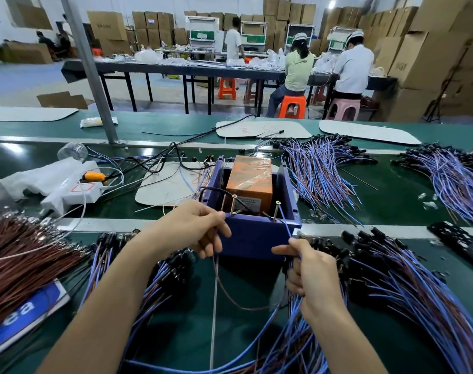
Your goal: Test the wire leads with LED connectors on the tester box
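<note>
The tester box (257, 238) sits on the tabletop (243, 333) straight ahead, with two screws standing up from its near rim. The left hand (200, 228) has a narrow pinching grip on the brown wire (224, 287), its fingertips just beside the left screw (233, 204). The right hand (310, 271) has a closed grip on the blue wire (285, 225), which runs up to the right screw (277, 210), and on a bundle of leads (294, 314) hanging below it. To do this well, each bare tip should press firmly on its own screw at the same moment, and the pinch should stay close to the tip so the wire does not flex away. Whether the brown tip touches metal cannot be told.
</note>
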A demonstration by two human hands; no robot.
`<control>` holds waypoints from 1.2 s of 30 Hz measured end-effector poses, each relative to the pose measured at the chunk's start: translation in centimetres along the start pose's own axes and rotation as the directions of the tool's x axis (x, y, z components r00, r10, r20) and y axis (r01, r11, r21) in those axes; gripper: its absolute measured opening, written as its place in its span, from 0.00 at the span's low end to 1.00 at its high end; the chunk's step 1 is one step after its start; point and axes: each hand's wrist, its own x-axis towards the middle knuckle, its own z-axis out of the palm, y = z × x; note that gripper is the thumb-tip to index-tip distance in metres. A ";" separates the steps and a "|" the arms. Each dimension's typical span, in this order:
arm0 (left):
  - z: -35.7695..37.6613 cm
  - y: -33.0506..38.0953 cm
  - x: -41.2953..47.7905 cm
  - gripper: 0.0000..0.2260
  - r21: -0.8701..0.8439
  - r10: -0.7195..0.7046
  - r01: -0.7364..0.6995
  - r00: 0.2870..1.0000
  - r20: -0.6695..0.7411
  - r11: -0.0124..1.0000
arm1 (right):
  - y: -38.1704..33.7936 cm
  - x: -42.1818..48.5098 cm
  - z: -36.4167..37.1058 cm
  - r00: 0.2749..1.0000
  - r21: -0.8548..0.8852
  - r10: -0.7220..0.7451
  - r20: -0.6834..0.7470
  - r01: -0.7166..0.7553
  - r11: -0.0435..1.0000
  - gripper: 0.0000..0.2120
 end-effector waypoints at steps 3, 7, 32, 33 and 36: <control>0.4 -0.1 0.1 0.15 0.060 -0.022 0.020 0.999 0.037 0.998 | 0.6 -0.8 0.3 1.000 -0.026 0.004 0.004 -0.004 1.000 0.20; 0.7 -0.2 0.2 0.13 0.102 -0.030 0.022 0.997 0.074 0.995 | 1.1 -1.8 0.4 1.000 -0.013 0.017 0.004 -0.017 1.000 0.20; 0.6 -0.7 0.6 0.12 0.201 -0.049 0.022 0.990 0.132 0.979 | 1.5 -3.3 0.5 0.999 -0.008 0.041 0.020 -0.041 0.999 0.20; 0.7 -0.7 0.6 0.12 0.203 -0.047 0.020 0.991 0.129 0.979 | 1.5 -3.3 0.5 0.999 -0.010 0.040 0.019 -0.040 0.999 0.20; 0.8 -0.8 0.6 0.11 0.214 -0.042 0.015 0.991 0.124 0.977 | 1.5 -3.4 0.7 0.999 -0.017 0.036 0.021 -0.036 0.999 0.20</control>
